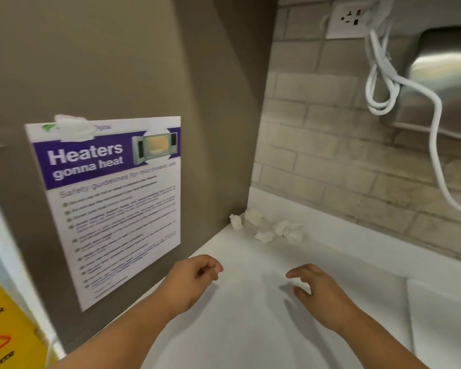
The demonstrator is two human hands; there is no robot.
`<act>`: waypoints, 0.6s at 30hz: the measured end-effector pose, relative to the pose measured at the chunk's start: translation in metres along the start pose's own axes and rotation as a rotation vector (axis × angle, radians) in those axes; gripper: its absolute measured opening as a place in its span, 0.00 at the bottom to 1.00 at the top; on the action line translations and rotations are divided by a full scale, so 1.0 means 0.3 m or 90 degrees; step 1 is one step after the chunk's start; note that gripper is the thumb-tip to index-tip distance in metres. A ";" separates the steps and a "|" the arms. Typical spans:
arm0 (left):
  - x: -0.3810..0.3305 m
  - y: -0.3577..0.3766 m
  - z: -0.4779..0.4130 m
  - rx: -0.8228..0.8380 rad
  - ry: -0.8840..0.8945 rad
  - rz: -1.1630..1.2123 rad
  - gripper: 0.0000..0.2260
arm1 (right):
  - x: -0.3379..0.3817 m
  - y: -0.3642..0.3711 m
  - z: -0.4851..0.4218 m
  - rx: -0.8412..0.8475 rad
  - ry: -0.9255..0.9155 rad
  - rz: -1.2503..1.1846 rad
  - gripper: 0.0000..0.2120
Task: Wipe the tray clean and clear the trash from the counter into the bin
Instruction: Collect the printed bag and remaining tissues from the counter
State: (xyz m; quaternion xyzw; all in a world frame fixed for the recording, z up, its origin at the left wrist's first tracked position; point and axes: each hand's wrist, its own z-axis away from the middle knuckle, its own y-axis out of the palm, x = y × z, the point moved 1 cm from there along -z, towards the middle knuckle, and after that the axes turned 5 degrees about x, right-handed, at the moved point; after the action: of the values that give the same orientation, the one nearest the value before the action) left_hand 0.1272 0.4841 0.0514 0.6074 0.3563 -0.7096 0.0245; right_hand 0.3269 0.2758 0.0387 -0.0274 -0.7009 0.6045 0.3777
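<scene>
Several crumpled white paper scraps lie in the back left corner of the white counter, against the grey side panel. My left hand hovers over the counter below them, fingers curled with the tips near the thumb, holding nothing I can see. My right hand is beside it, fingers spread and bent above the counter, holding nothing. A white tray edge shows at the right. No bin is in view.
A microwave safety poster hangs on the grey panel at left. A white cord dangles from a wall outlet over the tiled backsplash, next to a steel dispenser. A yellow sign is at lower left.
</scene>
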 end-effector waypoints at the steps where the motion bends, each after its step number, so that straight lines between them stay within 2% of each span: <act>1: -0.001 0.014 -0.025 0.002 0.005 -0.001 0.08 | -0.019 0.000 -0.015 0.009 0.010 0.014 0.12; 8: 0.028 0.120 -0.204 0.055 0.035 -0.069 0.09 | -0.140 0.041 -0.157 0.030 0.062 0.113 0.18; 14: 0.041 0.148 -0.316 0.059 0.064 -0.092 0.10 | -0.122 -0.016 -0.326 0.027 0.103 0.245 0.26; 18: 0.051 0.151 -0.369 0.059 0.071 -0.094 0.10 | -0.117 -0.068 -0.446 0.028 0.140 0.303 0.27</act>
State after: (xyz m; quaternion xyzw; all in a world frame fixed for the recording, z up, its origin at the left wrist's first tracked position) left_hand 0.2379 0.5156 0.0155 0.6184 0.3674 -0.6905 -0.0757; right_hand 0.4357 0.3636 0.0369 -0.2486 -0.6160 0.6848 0.2996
